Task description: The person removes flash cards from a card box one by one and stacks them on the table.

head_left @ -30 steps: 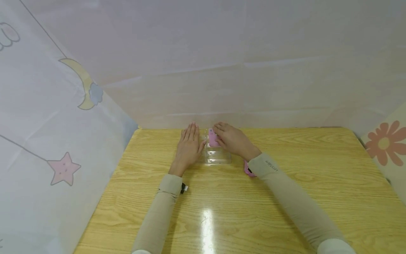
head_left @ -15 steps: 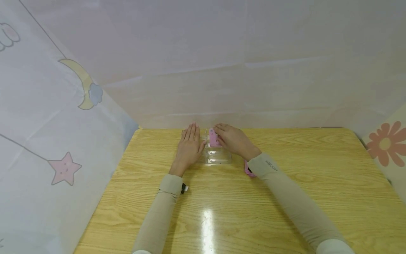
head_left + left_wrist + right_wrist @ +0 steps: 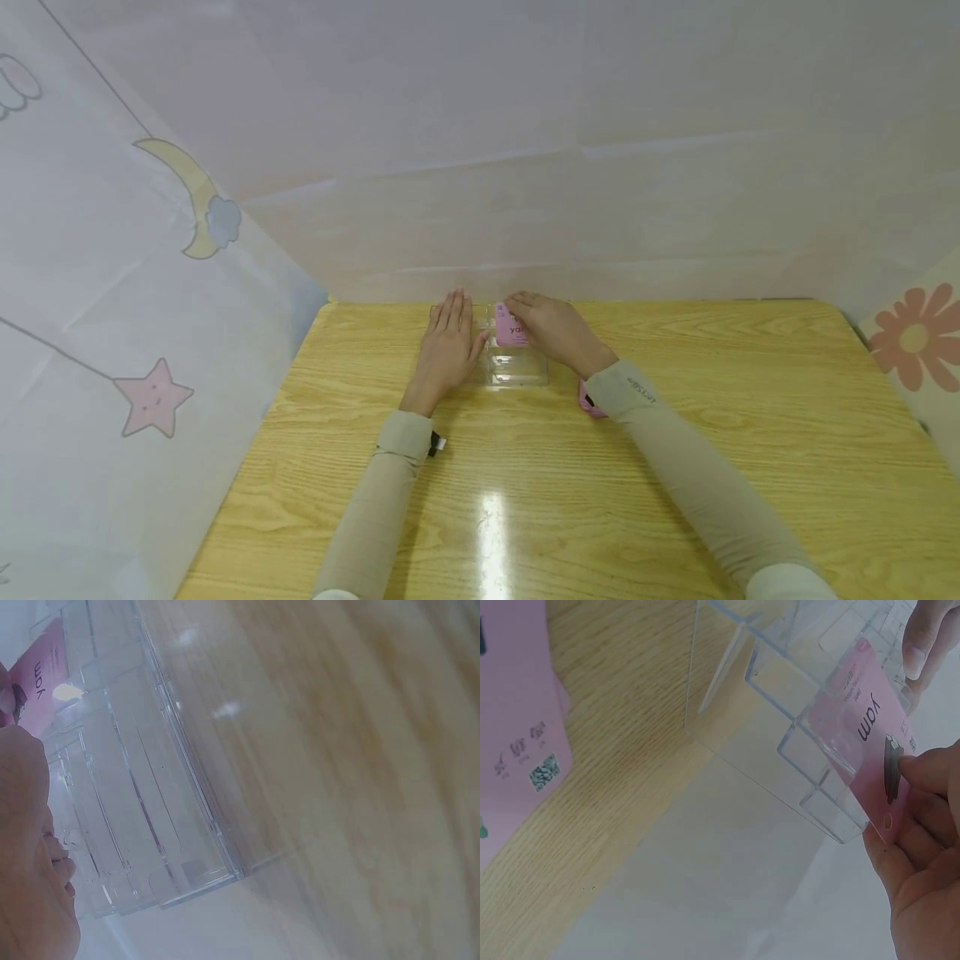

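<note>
My right hand (image 3: 558,333) pinches a pink card (image 3: 870,731) printed "yam", with a dark picture under the thumb. The card leans in the upper part of a clear plastic stepped card holder (image 3: 517,367), its lower edge behind one of the clear tiers in the right wrist view. My left hand (image 3: 447,350) rests on the left half of the holder, fingers straight and together, thumb out to the side. Other steps of the holder (image 3: 142,787) show through as bare clear plastic.
More pink cards (image 3: 514,742) lie on the wooden table (image 3: 480,467), partly hidden under my right cuff. A pale curtain (image 3: 480,208) hangs right behind the table's far edge. A small black piece (image 3: 435,443) with a white tip shows beside my left cuff.
The right fingers have shifted slightly on the pink card, so more of its print shows. The left hand stays in place on the holder.
</note>
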`<state>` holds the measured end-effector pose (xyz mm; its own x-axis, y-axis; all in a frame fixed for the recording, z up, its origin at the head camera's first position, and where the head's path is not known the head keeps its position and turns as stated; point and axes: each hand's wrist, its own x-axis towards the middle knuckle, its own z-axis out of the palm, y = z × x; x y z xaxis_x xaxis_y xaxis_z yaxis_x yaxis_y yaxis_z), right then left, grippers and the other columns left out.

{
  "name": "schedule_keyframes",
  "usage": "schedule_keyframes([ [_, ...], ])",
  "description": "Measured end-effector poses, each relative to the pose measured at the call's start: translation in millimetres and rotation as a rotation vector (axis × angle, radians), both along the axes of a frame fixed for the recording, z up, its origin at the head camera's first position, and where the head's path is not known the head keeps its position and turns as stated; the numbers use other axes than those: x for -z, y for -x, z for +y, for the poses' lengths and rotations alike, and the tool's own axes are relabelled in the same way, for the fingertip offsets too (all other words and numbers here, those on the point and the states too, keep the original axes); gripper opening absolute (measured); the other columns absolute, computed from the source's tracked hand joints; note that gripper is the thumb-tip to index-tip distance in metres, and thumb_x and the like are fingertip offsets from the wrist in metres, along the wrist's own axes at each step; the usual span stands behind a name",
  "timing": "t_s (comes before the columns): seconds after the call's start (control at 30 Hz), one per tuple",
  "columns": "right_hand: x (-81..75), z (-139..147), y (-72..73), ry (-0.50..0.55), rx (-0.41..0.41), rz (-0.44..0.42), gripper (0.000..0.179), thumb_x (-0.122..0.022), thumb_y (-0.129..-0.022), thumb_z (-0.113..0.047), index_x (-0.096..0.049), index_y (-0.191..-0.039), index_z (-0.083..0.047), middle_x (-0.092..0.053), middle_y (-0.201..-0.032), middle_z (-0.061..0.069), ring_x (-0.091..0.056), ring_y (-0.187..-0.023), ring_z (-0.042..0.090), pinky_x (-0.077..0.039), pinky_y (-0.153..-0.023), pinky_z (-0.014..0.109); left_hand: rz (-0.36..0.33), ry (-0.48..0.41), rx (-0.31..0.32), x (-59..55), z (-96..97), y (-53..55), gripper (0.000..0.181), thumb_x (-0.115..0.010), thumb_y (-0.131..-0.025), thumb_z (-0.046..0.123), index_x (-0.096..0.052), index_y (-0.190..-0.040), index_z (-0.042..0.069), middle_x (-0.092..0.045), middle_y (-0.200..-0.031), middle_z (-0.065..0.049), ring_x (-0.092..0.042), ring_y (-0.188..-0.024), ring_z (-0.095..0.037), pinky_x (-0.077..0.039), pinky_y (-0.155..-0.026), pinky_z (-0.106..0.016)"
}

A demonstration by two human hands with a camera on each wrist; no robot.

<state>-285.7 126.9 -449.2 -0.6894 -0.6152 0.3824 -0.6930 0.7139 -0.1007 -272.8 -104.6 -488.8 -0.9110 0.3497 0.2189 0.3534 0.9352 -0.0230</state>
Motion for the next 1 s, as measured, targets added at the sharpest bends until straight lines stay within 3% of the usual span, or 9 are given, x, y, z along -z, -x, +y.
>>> schedule_keyframes([
  [0.3, -2.3, -0.4, -1.8, 0.055, -0.010, -0.014, 0.037, -0.070, -0.100, -0.006, -0.068, -0.137, 0.001, -0.070, -0.138, 0.018, -0.070, -0.127, 0.034, -0.061, -0.103, 0.045, -0.011, -0.005, -0.011, -1.3, 1.0, -1.8, 0.078, -0.029, -0.113, 0.051, -0.016, -0.166, -0.004, -0.015, -0.176, -0.022, -0.016, -0.166, -0.036, -0.009, -0.138, -0.047],
  [0.5, -9.3, 1.3, -1.0, 0.120, -0.029, -0.071, 0.031, -0.072, -0.098, -0.004, -0.074, -0.128, -0.002, -0.076, -0.127, 0.015, -0.075, -0.116, 0.032, -0.064, -0.097, 0.042, -0.021, 0.004, -0.011, -1.6, 0.8, -2.3, 0.078, -0.026, -0.113, 0.052, -0.014, -0.167, -0.004, -0.013, -0.177, -0.022, -0.016, -0.166, -0.036, -0.008, -0.138, -0.047],
  [0.77, -28.7, 2.2, -0.2, 0.137, -0.096, -0.186, 0.025, -0.072, -0.098, -0.004, -0.078, -0.122, -0.003, -0.081, -0.110, 0.015, -0.081, -0.093, 0.027, -0.067, -0.084, 0.039, -0.028, 0.001, -0.008, -2.7, 0.6, -1.6, 0.077, -0.027, -0.114, 0.050, -0.013, -0.167, -0.004, -0.013, -0.177, -0.023, -0.016, -0.165, -0.037, -0.014, -0.138, -0.049],
  [1.0, -32.9, 2.5, -1.4, 0.165, -0.129, -0.214, 0.023, -0.069, -0.099, -0.002, -0.078, -0.121, -0.001, -0.081, -0.112, 0.016, -0.081, -0.096, 0.029, -0.067, -0.086, 0.041, -0.020, 0.009, -0.011, -3.2, 0.8, -0.9, 0.077, -0.027, -0.114, 0.050, -0.013, -0.167, -0.004, -0.014, -0.177, -0.022, -0.016, -0.166, -0.037, -0.017, -0.137, -0.050],
])
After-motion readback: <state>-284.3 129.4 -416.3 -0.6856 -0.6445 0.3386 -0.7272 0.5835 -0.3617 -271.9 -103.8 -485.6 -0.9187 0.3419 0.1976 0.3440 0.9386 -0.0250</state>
